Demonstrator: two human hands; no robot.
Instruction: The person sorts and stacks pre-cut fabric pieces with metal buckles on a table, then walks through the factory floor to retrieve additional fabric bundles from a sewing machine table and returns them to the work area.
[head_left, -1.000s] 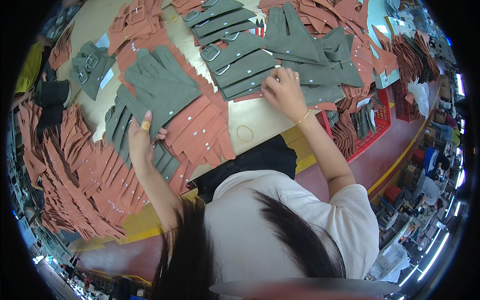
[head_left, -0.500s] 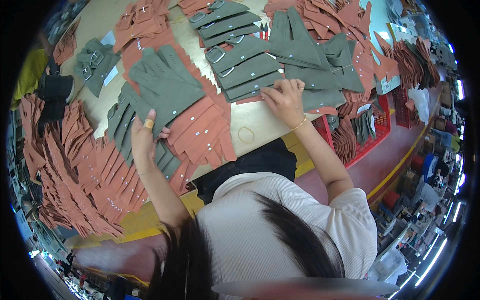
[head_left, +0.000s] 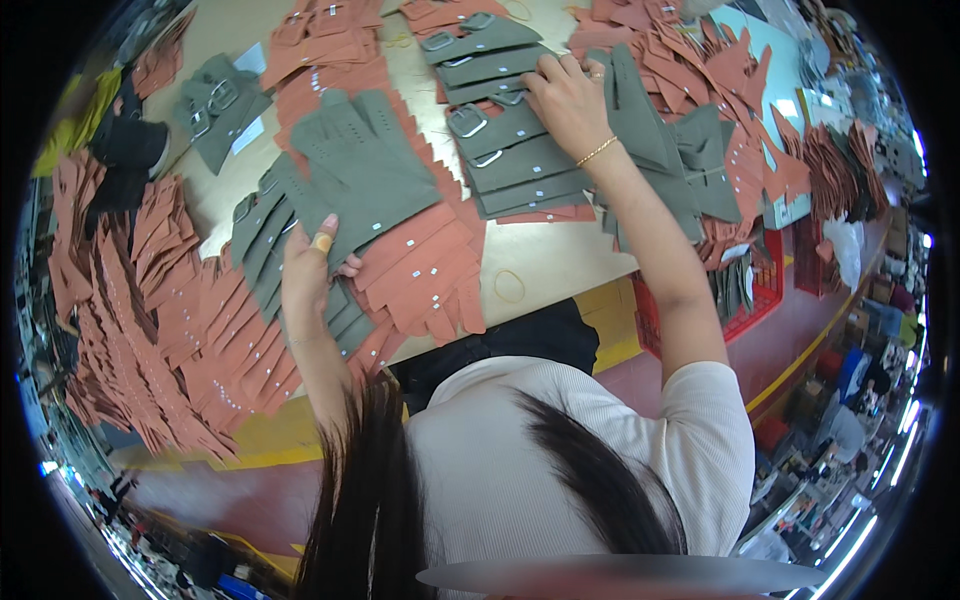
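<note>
My left hand (head_left: 308, 268) grips the near edge of some grey-green leather pieces (head_left: 365, 165), thumb on top and fingers partly underneath. These pieces have punched holes and lie over salmon-coloured pieces (head_left: 415, 262). Beside that hand is a fanned stack of grey-green strap pieces (head_left: 262, 238). My right hand (head_left: 570, 108) reaches over the middle of the table, fingers bent together at the right ends of overlapping grey-green buckled pieces (head_left: 525, 160). What its fingertips pinch, if anything, is hidden. To its right lie more long grey-green pieces (head_left: 640, 125).
Salmon leather stacks (head_left: 150, 310) cover the left of the table (head_left: 545, 262), with more (head_left: 660, 50) at the back right. A rubber band (head_left: 509, 287) lies near the front edge. A red crate (head_left: 745, 300) stands right of the table. A buckled green bundle (head_left: 215, 110) sits back left.
My right hand has moved farther away over the table, from the near corner of the buckled pieces to their upper part. My left hand keeps its hold on the grey-green pieces.
</note>
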